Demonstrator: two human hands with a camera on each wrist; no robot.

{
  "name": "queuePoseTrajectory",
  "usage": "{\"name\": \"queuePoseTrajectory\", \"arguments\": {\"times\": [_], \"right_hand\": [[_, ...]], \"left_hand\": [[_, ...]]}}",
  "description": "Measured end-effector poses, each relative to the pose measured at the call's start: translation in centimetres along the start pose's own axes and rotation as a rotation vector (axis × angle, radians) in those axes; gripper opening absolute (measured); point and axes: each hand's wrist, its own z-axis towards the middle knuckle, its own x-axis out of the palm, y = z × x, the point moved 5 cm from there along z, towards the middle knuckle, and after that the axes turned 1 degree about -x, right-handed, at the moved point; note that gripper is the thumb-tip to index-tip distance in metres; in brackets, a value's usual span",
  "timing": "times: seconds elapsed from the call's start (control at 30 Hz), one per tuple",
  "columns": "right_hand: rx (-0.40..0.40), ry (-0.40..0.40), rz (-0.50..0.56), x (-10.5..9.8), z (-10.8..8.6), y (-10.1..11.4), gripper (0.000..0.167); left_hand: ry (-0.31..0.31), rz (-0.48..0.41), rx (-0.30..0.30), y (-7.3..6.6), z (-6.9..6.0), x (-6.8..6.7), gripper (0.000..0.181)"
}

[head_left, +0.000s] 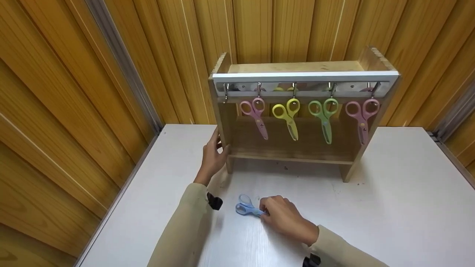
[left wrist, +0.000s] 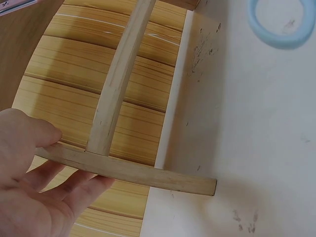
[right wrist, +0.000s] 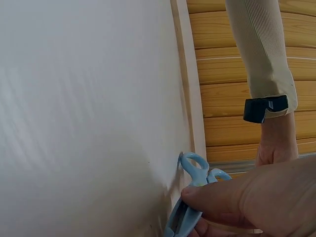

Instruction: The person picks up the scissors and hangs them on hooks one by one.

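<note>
My right hand (head_left: pixel 284 217) pinches a pair of light blue scissors (head_left: pixel 245 206) by the blade end, just over the white table. Their two finger loops point left in the head view. In the right wrist view, the thumb lies on the blue scissors (right wrist: pixel 196 174) near the pivot. My left hand (head_left: pixel 214 155) grips the left side panel of a wooden rack (head_left: pixel 289 160). The left wrist view has the thumb on one face of that panel (left wrist: pixel 133 170) and the fingers on the other. A metal hook rail (head_left: pixel 243 89) runs along the rack's upper front.
Pink scissors (head_left: pixel 256 115), yellow scissors (head_left: pixel 289 116), green scissors (head_left: pixel 325 118) and another pink pair (head_left: pixel 363 118) hang from the rail's hooks. The leftmost hook (head_left: pixel 225 92) is near the left panel. Wood-plank walls (head_left: pixel 178 66) stand behind and beside the white table (head_left: pixel 156 193).
</note>
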Motion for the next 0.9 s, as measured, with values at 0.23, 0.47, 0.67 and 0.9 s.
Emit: {"name": "queuePoseTrajectory", "arguments": {"times": [0.23, 0.47, 0.67, 0.9], "right_hand": [[-0.033, -0.019, -0.047, -1.7, 0.1, 0.5, 0.012], [-0.050, -0.029, -0.085, -3.5, 0.3, 1.0, 0.014], [-0.075, -0.092, -0.100, -5.5, 0.6, 1.8, 0.014], [-0.093, -0.150, -0.110, -8.0, 1.1, 3.0, 0.014]], "left_hand": [[0.006, -0.015, -0.018, 0.3, -0.1, 0.1, 0.078], [0.000, 0.002, 0.025, 0.2, 0.0, 0.2, 0.077], [-0.001, 0.001, 0.017, 0.2, 0.0, 0.1, 0.078], [-0.004, 0.011, 0.019, 0.1, -0.1, 0.0, 0.079]]}}
